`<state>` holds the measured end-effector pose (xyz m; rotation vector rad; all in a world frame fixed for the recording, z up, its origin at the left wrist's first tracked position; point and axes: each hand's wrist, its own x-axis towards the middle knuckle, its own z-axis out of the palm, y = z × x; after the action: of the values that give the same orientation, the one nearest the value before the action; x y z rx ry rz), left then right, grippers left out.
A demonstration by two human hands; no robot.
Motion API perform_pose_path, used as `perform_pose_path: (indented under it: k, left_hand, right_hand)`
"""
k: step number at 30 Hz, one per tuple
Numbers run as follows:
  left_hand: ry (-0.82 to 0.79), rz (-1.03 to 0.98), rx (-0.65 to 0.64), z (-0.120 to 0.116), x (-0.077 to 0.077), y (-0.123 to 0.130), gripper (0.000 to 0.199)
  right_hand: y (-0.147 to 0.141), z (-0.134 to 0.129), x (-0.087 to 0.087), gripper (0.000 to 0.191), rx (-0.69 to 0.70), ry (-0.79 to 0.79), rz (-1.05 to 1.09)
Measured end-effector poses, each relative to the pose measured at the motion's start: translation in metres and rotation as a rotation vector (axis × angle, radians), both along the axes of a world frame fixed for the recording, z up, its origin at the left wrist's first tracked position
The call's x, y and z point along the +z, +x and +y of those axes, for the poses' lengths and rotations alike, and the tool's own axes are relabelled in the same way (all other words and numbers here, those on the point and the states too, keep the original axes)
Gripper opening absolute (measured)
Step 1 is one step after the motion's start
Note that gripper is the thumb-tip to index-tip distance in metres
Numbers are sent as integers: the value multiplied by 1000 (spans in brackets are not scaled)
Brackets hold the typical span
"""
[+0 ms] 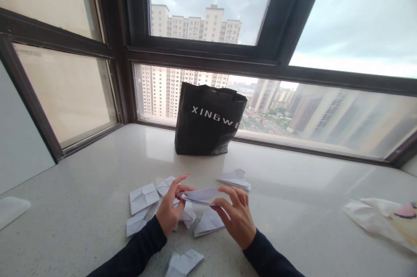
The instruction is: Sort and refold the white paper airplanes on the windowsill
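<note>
A folded white paper (201, 195) is held up level between my two hands, above the white speckled sill. My left hand (171, 207) pinches its left end between thumb and fingers, with one finger raised. At the right end, the thumb and fingers of my right hand (239, 216) close on the paper's edge. Several folded papers lie below and around my hands: a squarish folded paper (143, 198) to the left, another folded paper (208, 222) under the held one, and a folded paper (185, 263) nearer to me. Part of this group is hidden behind my left hand.
A black bag (210, 125) with white lettering stands upright against the window. Between it and my right hand lies a pointed folded paper (236, 178). A white plastic packet (379, 220) rests at the far right, and a white object (13, 209) at the left edge.
</note>
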<state>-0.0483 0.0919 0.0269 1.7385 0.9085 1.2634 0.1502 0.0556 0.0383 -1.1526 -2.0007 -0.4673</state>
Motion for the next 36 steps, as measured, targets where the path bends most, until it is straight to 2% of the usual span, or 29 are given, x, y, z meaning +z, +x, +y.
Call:
perform_pose_path:
  k: [2,4,8,12,19,26,32,36]
  left_hand:
    - [74,63,-13,-1,1,3,53]
    - [122,103,-55,0,0,6,56]
    - [116,190,-101,2,-4,10,56]
    - [145,228,-90,6,-5,11,44]
    - [287,248,-133,15,-2,12,24]
    - [331,263,-156,12,-8,10,30]
    - [296,376,-196,20,-17,11,34]
    - [333,397,-245,21,-16,10,40]
  right_hand:
    - [4,4,-1,12,-21,-2,-39]
    - [8,8,-3,10,8,-74,-78]
    - [15,13,-11,13,29,-204,-1]
    - [17,15,-12,22,-14,-186,14]
    - [13,20,-12,32,42,-218,-75]
    - [14,22,-17,27,59,-248,-22]
    - [15,24,-22,27,72,-322,-51]
    - [15,24,-23,28,110,-355,-18]
